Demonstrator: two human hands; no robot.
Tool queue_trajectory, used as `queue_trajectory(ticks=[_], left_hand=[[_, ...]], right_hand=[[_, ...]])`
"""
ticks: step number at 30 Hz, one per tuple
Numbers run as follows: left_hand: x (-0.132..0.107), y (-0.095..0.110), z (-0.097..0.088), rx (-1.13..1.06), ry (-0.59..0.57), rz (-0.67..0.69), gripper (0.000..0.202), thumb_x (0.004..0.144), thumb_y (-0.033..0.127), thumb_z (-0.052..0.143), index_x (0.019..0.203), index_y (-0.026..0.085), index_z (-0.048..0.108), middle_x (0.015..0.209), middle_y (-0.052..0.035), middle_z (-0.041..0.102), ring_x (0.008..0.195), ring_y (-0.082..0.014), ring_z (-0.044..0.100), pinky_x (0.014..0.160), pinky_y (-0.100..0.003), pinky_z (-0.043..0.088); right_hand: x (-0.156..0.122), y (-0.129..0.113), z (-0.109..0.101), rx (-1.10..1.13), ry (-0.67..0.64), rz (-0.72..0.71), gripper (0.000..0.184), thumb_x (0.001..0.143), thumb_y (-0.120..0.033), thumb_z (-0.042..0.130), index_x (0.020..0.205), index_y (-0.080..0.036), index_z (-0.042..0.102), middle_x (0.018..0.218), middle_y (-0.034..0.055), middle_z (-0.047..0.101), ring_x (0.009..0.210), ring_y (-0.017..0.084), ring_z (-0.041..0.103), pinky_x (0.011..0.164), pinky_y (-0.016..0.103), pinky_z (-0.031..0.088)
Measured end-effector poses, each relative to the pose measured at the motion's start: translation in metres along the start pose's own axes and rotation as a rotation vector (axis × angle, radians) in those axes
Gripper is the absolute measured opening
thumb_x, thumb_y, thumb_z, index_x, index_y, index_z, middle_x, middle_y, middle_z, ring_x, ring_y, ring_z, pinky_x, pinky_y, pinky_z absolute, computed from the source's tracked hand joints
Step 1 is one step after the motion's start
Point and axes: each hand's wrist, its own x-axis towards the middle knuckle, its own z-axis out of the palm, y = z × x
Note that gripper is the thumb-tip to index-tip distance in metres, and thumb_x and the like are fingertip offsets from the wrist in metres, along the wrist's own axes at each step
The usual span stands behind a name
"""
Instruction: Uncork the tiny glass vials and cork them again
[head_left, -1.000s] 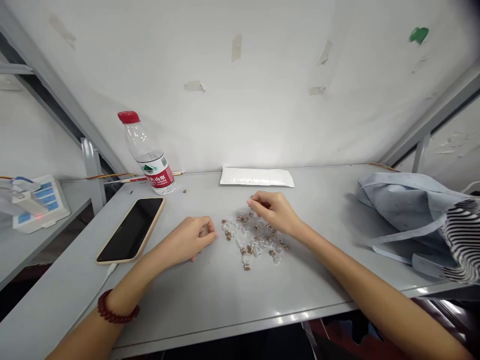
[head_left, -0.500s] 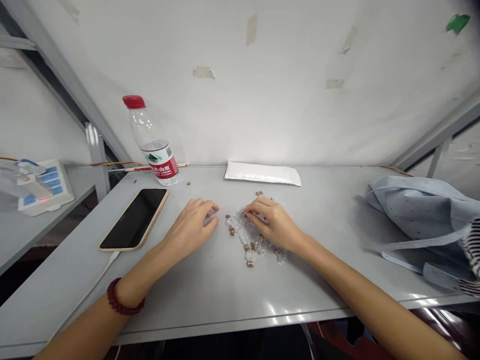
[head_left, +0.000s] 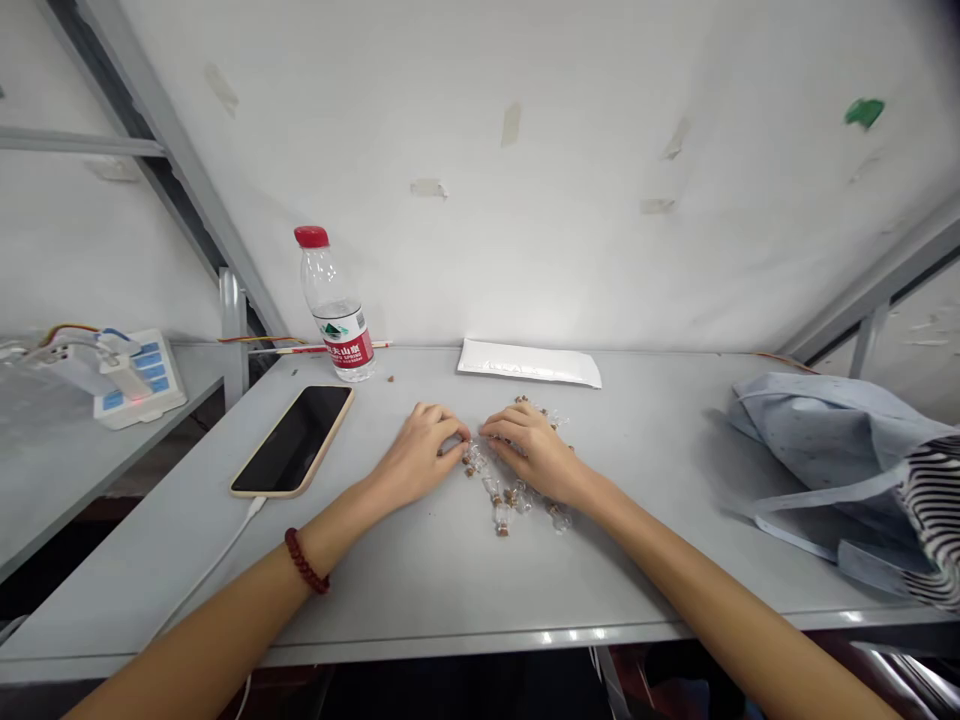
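Note:
Tiny clear glass bottles with brown corks (head_left: 502, 520) lie in a loose heap on the grey table between my hands. My left hand (head_left: 424, 455) reaches the heap's left edge, thumb and forefinger pinched together. A brown cork shows in the gap behind its fingertips, so it appears to grip one of the little bottles. My right hand (head_left: 531, 455) rests over the heap's upper part, fingers bent and closed, tips pointing towards the left hand. What lies under its fingertips is hidden. The two hands' fingertips are close but apart.
A phone (head_left: 294, 440) on a white cable lies to the left, with a red-capped water bottle (head_left: 346, 345) behind it. Along the wall rests a flat white packet (head_left: 529, 362). A pale blue cloth bag (head_left: 840, 440) sits right; a power strip (head_left: 154, 375) is far left.
My left hand has moved right to the heap and its fingers have closed into a pinch. My right hand remains over the bottles, fingertips slightly further left. The camera view has shifted.

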Motion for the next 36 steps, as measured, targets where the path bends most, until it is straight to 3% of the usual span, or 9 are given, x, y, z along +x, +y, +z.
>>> queue_trajectory(ticks=[6,9,16,24,29,33,36], left_hand=[[0.0,0.007,-0.002,-0.08,0.091,0.012,0.02,0.091,0.025,0.045,0.094,0.018,0.063,0.098,-0.0081,0.064,0.101,-0.0241,0.05,0.091,-0.039,0.042],[0.002,0.013,-0.005,-0.172,0.091,-0.035,0.02,0.092,0.027,0.045,0.094,0.018,0.063,0.098,-0.0067,0.066,0.1,-0.0227,0.053,0.088,-0.036,0.043],[-0.002,0.021,-0.02,-0.154,0.118,0.014,0.02,0.09,0.028,0.047,0.086,0.019,0.065,0.088,-0.0036,0.068,0.092,-0.0209,0.056,0.086,-0.034,0.043],[-0.007,0.024,-0.03,-0.131,0.118,0.031,0.022,0.09,0.028,0.046,0.082,0.018,0.065,0.084,-0.0032,0.067,0.089,-0.0199,0.056,0.08,-0.031,0.043],[-0.008,0.032,-0.028,-0.164,0.03,-0.15,0.024,0.087,0.031,0.047,0.083,0.017,0.067,0.08,-0.0021,0.067,0.074,-0.0175,0.058,0.07,-0.029,0.044],[-0.006,0.032,-0.036,-0.363,-0.045,-0.276,0.027,0.084,0.036,0.052,0.081,0.015,0.068,0.074,-0.0026,0.067,0.071,-0.0169,0.058,0.068,-0.028,0.046],[-0.004,0.024,-0.044,-0.533,0.023,-0.365,0.027,0.08,0.038,0.059,0.08,0.013,0.068,0.073,-0.0031,0.066,0.06,-0.0129,0.055,0.062,-0.027,0.046]], right_hand=[[0.003,-0.002,-0.002,0.03,0.006,0.039,0.022,0.093,-0.02,0.051,0.111,-0.018,0.062,0.106,0.0084,0.066,0.099,0.022,0.053,0.088,0.04,0.044],[0.003,-0.005,-0.002,0.022,0.023,0.051,0.024,0.095,-0.02,0.045,0.113,-0.017,0.061,0.096,0.0092,0.066,0.09,0.022,0.054,0.08,0.037,0.044],[0.002,-0.016,-0.002,0.022,0.15,0.002,0.027,0.097,-0.026,0.04,0.096,-0.016,0.065,0.079,0.0062,0.061,0.075,0.018,0.05,0.073,0.034,0.037],[0.001,-0.023,-0.001,0.074,0.189,0.0,0.025,0.095,-0.024,0.043,0.091,-0.016,0.066,0.073,0.0037,0.06,0.071,0.017,0.05,0.073,0.034,0.035],[0.0,-0.025,-0.002,0.1,0.14,0.056,0.024,0.094,-0.023,0.045,0.088,-0.015,0.066,0.069,0.0019,0.057,0.068,0.015,0.049,0.072,0.033,0.035],[0.0,-0.031,-0.009,0.252,0.143,0.121,0.024,0.092,-0.025,0.047,0.082,-0.017,0.066,0.068,0.0013,0.058,0.068,0.015,0.051,0.07,0.032,0.038],[-0.003,-0.033,-0.019,0.415,0.216,0.214,0.023,0.091,-0.028,0.05,0.076,-0.018,0.065,0.073,0.0015,0.061,0.071,0.015,0.054,0.069,0.03,0.041]])
